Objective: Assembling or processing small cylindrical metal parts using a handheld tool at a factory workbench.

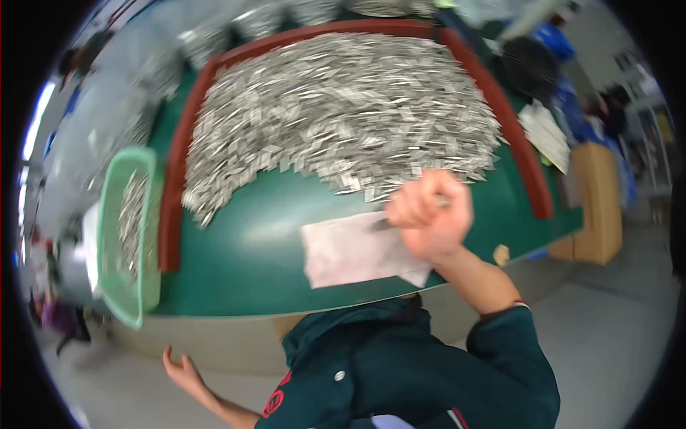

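Metal pieces (343, 107), small, flat and shiny, lie heaped just beyond my right hand (429, 214), which is fisted around a thin grey tool (381, 224) over a white sheet (350, 250). They look light, stiff and slippery, best pinched by the edges. My left hand (182, 372) hangs spread and empty, well below the green table (250, 250).

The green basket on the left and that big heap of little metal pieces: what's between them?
In the head view, a red raised rim runs between the green basket and the heap of metal pieces.
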Demonstrator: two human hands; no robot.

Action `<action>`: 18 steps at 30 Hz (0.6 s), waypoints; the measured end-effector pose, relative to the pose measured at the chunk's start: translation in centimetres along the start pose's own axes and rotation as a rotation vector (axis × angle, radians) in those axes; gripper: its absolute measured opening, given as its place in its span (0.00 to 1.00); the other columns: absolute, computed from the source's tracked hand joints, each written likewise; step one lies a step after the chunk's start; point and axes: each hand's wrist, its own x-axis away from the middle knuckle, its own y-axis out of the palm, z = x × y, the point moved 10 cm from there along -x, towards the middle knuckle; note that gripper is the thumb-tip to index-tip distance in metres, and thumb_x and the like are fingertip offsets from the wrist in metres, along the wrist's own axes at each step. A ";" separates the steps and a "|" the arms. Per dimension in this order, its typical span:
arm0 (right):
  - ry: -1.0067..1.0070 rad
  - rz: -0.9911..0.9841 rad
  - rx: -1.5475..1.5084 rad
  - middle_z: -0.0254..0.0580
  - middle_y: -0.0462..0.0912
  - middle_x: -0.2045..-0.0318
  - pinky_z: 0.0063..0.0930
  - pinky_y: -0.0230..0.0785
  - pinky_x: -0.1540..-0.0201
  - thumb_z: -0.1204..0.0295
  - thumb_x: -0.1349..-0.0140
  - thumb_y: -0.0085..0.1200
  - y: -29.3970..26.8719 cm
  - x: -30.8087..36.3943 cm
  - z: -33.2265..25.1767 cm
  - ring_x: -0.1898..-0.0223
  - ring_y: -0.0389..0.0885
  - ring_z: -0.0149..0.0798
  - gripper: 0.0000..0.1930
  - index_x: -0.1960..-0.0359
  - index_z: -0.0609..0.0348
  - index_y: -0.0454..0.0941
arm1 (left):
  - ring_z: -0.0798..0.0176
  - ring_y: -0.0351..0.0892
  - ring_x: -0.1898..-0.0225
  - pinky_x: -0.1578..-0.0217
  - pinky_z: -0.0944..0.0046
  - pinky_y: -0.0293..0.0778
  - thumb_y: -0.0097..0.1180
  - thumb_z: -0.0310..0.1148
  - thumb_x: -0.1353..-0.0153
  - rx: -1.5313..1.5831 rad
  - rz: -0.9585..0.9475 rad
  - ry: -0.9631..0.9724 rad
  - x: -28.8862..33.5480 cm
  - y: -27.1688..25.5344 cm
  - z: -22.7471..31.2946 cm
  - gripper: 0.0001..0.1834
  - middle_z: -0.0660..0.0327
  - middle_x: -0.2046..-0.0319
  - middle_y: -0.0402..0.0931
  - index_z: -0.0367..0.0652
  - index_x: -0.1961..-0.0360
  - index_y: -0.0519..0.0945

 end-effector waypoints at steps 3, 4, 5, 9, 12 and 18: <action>-0.005 0.018 0.007 0.29 0.51 0.93 0.23 0.42 0.85 0.65 0.41 0.30 -0.8 0.0 -0.6 0.90 0.46 0.26 0.18 0.89 0.52 0.54 | 0.71 0.58 0.83 0.81 0.68 0.58 0.51 0.37 0.43 -0.108 -0.250 0.062 -2.3 4.1 -2.0 0.13 0.63 0.84 0.63 0.34 0.68 0.74; 0.007 -0.009 -0.007 0.28 0.51 0.93 0.22 0.41 0.85 0.66 0.40 0.31 -0.3 0.0 -0.7 0.90 0.46 0.26 0.18 0.89 0.53 0.54 | 0.73 0.55 0.83 0.83 0.69 0.53 0.49 0.33 0.41 0.097 -0.279 0.101 -2.8 4.8 -2.9 0.11 0.66 0.82 0.62 0.34 0.69 0.73; 0.003 0.045 0.019 0.28 0.51 0.93 0.21 0.41 0.85 0.66 0.40 0.30 -1.0 0.0 -0.7 0.90 0.46 0.26 0.18 0.89 0.53 0.54 | 0.56 0.73 0.70 0.64 0.60 0.68 0.50 0.40 0.42 0.100 -0.365 -0.081 1.0 2.5 9.3 0.19 0.45 0.70 0.76 0.30 0.68 0.77; 0.018 0.005 0.003 0.29 0.52 0.93 0.21 0.42 0.86 0.63 0.38 0.29 -0.2 0.0 -0.5 0.91 0.46 0.25 0.20 0.89 0.54 0.54 | 0.58 0.72 0.73 0.69 0.60 0.69 0.51 0.34 0.43 0.263 -0.300 0.230 0.9 0.6 18.0 0.14 0.48 0.71 0.75 0.30 0.65 0.75; 0.025 0.011 -0.010 0.29 0.52 0.93 0.21 0.42 0.86 0.63 0.38 0.29 -0.3 0.2 -0.6 0.91 0.47 0.25 0.20 0.89 0.55 0.54 | 0.69 0.61 0.77 0.75 0.67 0.58 0.49 0.30 0.42 0.435 -0.400 0.271 0.8 2.2 23.0 0.09 0.58 0.75 0.69 0.34 0.65 0.74; -0.043 0.024 0.083 0.29 0.51 0.93 0.23 0.41 0.85 0.65 0.41 0.32 0.1 0.3 -0.5 0.90 0.46 0.26 0.18 0.90 0.53 0.54 | 0.80 0.51 0.83 0.84 0.76 0.47 0.51 0.23 0.46 0.642 -0.492 0.596 2.7 4.4 34.5 0.02 0.72 0.85 0.60 0.35 0.73 0.74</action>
